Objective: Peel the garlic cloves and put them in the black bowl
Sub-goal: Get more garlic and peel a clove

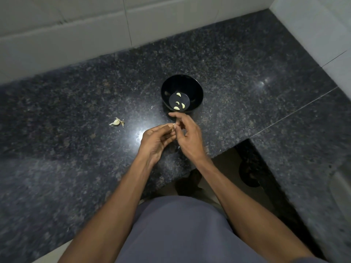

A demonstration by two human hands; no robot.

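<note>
A black bowl [195, 88] stands on the dark granite counter with several peeled garlic cloves [177, 108] on its bottom. Just in front of it my two hands meet above the counter. My left hand [156, 141] pinches a small pale garlic clove [174, 126] between thumb and fingertips. My right hand [187, 136] has its thumb and fingers curled on the same clove from the right, with the index finger stretched out towards the bowl. Most of the clove is hidden by the fingers. An unpeeled piece of garlic [116, 122] with loose skin lies to the left.
The granite counter [66, 120] runs to a white tiled wall [85, 31] at the back and right. Its front edge steps back in a cut-out [233, 168] under my right forearm. A small scrap of skin [152, 106] lies left of the bowl.
</note>
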